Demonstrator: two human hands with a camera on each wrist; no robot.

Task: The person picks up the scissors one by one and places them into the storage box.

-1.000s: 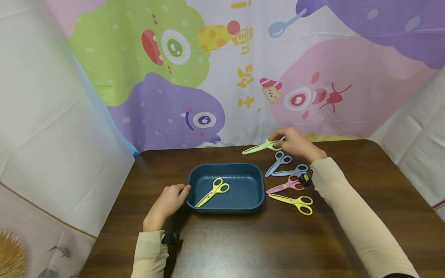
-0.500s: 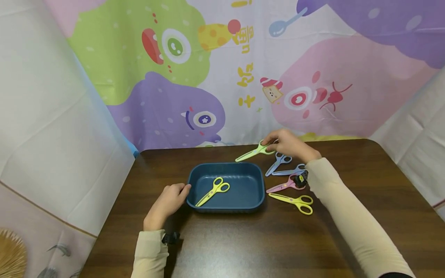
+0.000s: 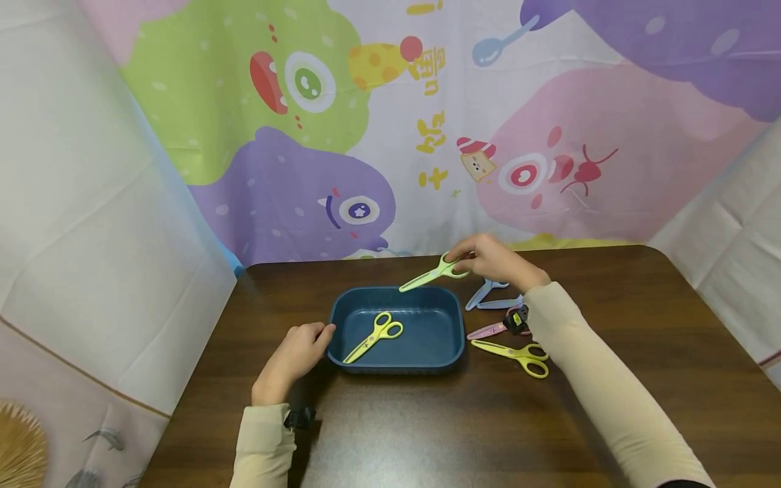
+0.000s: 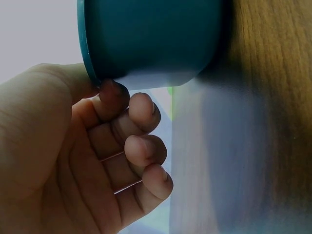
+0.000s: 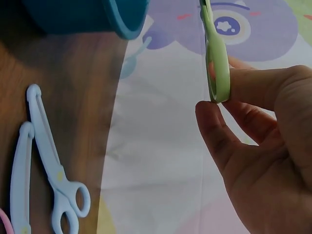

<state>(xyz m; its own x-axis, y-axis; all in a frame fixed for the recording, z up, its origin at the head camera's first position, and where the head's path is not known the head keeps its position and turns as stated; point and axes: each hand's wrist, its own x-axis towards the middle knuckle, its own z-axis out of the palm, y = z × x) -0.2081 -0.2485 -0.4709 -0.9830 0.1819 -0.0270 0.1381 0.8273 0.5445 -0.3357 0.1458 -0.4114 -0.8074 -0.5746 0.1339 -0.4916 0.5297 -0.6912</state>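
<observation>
My right hand (image 3: 493,260) pinches a pair of light green scissors (image 3: 434,273) by the handle loops. Their blades point left and overlap the back rim of a dark blue tray (image 3: 421,369) in the head view. The right wrist view shows the green handle (image 5: 220,68) edge-on between thumb and fingers, raised above the table. With thumb and forefinger, my left hand (image 3: 297,356) grips the tray's left rim; in the left wrist view its other fingers (image 4: 146,148) curl below the rim. Yellow scissors (image 3: 373,337) lie inside the tray, loops toward the back.
Right of the tray on the brown table (image 3: 403,434) lie blue scissors (image 3: 481,295), a second blue pair (image 3: 497,304), pink scissors (image 3: 486,331) and another yellow pair (image 3: 511,350). My right forearm partly covers these. A printed cloth (image 3: 421,224) hangs behind the table.
My right hand has carried the green scissors left and toward me, from behind the blue scissors to the tray's back rim. The left hand and tray have stayed put.
</observation>
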